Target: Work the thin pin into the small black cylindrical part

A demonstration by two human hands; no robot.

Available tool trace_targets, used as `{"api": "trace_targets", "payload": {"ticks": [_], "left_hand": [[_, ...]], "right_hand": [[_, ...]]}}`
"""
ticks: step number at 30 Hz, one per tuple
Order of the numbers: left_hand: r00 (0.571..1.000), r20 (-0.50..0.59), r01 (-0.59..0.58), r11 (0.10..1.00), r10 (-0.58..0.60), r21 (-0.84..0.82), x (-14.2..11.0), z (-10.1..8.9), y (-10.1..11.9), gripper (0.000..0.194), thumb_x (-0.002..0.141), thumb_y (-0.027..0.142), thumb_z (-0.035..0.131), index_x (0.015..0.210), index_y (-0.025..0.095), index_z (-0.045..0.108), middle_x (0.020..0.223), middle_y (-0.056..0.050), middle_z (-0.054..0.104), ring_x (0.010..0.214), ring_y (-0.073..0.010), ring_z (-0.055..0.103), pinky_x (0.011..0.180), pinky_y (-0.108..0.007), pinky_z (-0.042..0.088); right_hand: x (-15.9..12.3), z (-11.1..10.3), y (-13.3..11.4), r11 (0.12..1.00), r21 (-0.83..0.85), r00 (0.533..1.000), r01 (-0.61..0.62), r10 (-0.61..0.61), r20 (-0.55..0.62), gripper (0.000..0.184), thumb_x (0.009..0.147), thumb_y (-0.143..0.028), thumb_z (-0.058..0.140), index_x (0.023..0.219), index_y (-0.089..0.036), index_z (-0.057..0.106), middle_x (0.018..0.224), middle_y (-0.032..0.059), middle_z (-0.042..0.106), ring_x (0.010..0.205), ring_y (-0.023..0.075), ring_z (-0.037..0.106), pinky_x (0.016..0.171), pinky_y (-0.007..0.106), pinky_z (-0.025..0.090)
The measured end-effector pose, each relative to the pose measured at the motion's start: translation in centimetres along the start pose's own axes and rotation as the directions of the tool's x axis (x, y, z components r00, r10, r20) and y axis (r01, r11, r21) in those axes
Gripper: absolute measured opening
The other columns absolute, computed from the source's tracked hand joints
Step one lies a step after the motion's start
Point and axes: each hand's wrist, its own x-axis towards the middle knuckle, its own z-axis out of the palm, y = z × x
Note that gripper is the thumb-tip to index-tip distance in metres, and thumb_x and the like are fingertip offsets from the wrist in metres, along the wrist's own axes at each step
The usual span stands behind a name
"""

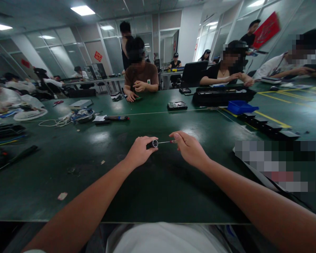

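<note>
My left hand (140,151) is closed around a short black cylinder (153,143) with a pale ring at its open end, which faces right and toward me. In my right hand (190,147) is a screwdriver (172,141); its red collar shows at my fingertips. The thin metal shaft points left, and its tip reaches the ringed end of the cylinder. Whether the tip touches or goes inside, I cannot tell. Both hands are held above the dark green table (158,196), and my fingers hide most of the screwdriver's handle.
Beyond my hands lie a black device (177,105) and a pen-like tool (117,118). A blue bin (242,107) and several black blocks (270,125) stand to the right. Tangled cables (77,116) lie at the left. Across the table a person (140,75) works.
</note>
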Motion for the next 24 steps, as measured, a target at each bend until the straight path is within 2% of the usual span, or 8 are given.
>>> {"api": "trace_targets", "payload": {"ticks": [3, 6, 9, 13, 17, 20, 22, 24], "left_hand": [[1.0, 0.011, -0.001, 1.0, 0.001, 0.006, 0.0, 0.1, -0.1, 0.036, 0.086, 0.026, 0.071, 0.122, 0.026, 0.067, 0.114, -0.004, 0.07, 0.106, -0.0244, 0.061, 0.098, -0.043, 0.044], [1.0, 0.01, 0.005, 1.0, -0.005, 0.001, 0.0, 0.0, -0.1, 0.037, 0.086, 0.026, 0.071, 0.122, 0.025, 0.067, 0.114, -0.004, 0.07, 0.106, -0.0243, 0.061, 0.098, -0.043, 0.044], [1.0, -0.006, 0.015, 1.0, -0.015, 0.002, 0.0, 0.0, -0.2, 0.037, 0.086, 0.026, 0.07, 0.123, 0.025, 0.066, 0.116, -0.004, 0.069, 0.108, -0.024, 0.061, 0.099, -0.042, 0.044], [1.0, 0.003, 0.008, 1.0, -0.008, 0.003, 0.0, 0.1, -0.2, 0.037, 0.086, 0.028, 0.07, 0.123, 0.026, 0.067, 0.115, -0.004, 0.069, 0.107, -0.0242, 0.061, 0.099, -0.043, 0.044], [1.0, 0.006, 0.029, 1.0, -0.029, 0.008, 0.0, 0.2, -0.2, 0.036, 0.086, 0.028, 0.071, 0.122, 0.025, 0.067, 0.111, -0.004, 0.07, 0.103, -0.0247, 0.062, 0.096, -0.043, 0.045], [1.0, -0.026, 0.0, 1.0, -0.001, -0.018, 0.0, 0.0, -0.1, 0.036, 0.086, 0.027, 0.071, 0.122, 0.025, 0.066, 0.116, -0.005, 0.069, 0.108, -0.024, 0.061, 0.098, -0.042, 0.045], [0.997, -0.05, -0.061, 0.998, 0.06, -0.026, 0.1, -0.1, -0.1, 0.036, 0.087, 0.026, 0.07, 0.123, 0.027, 0.065, 0.122, -0.004, 0.068, 0.115, -0.0235, 0.059, 0.104, -0.044, 0.041], [0.995, -0.048, -0.088, 0.996, 0.088, -0.011, 0.1, -0.3, -0.2, 0.035, 0.089, 0.025, 0.068, 0.124, 0.028, 0.063, 0.126, -0.004, 0.067, 0.119, -0.0234, 0.057, 0.11, -0.048, 0.036]], "right_hand": [[-0.1, 0.2, 0.0, 1.0, 0.007, 1.0, -0.012, 0.012, 0.005, 0.028, 0.097, -0.036, 0.045, 0.114, -0.025, 0.064, 0.074, 0.0015, 0.064, 0.064, 0.0201, 0.057, 0.063, 0.034, 0.04], [-0.3, 0.4, 0.3, 0.997, 0.069, 0.999, 0.027, -0.028, 0.017, 0.031, 0.095, -0.033, 0.048, 0.124, -0.026, 0.056, 0.079, 0.0009, 0.063, 0.07, 0.0203, 0.058, 0.067, 0.034, 0.042], [-0.3, 0.5, 0.7, 0.987, 0.158, 1.0, -0.007, 0.005, 0.017, 0.027, 0.097, -0.038, 0.046, 0.119, -0.027, 0.057, 0.079, 0.0007, 0.061, 0.073, 0.0202, 0.058, 0.067, 0.034, 0.043], [-0.1, 0.4, 0.5, 0.99, 0.116, 0.997, -0.081, 0.079, 0.028, 0.024, 0.097, -0.039, 0.044, 0.109, -0.025, 0.06, 0.076, 0.0005, 0.06, 0.067, 0.0189, 0.056, 0.062, 0.033, 0.042], [0.1, 0.6, 0.3, 0.969, 0.24, 0.997, -0.064, 0.071, -0.018, 0.02, 0.089, -0.035, 0.057, 0.105, -0.024, 0.058, 0.082, 0.0009, 0.063, 0.075, 0.0191, 0.06, 0.072, 0.035, 0.047], [0.6, 0.8, 0.9, 0.886, 0.454, 0.992, -0.093, 0.121, -0.032, 0.021, 0.086, -0.042, 0.062, 0.092, -0.023, 0.061, 0.081, 0.002, 0.063, 0.076, 0.0182, 0.059, 0.077, 0.037, 0.05], [1.1, 0.8, 1.6, 0.732, 0.651, 0.968, -0.2, 0.252, 0.013, 0.024, 0.084, -0.046, 0.063, 0.085, -0.022, 0.061, 0.079, 0.0022, 0.061, 0.072, 0.017, 0.058, 0.077, 0.038, 0.053], [1.5, 0.8, 2.3, 0.634, 0.722, 0.936, -0.277, 0.348, 0.054, 0.026, 0.08, -0.046, 0.067, 0.08, -0.022, 0.06, 0.075, 0.0015, 0.058, 0.066, 0.0157, 0.055, 0.074, 0.038, 0.054]]}}
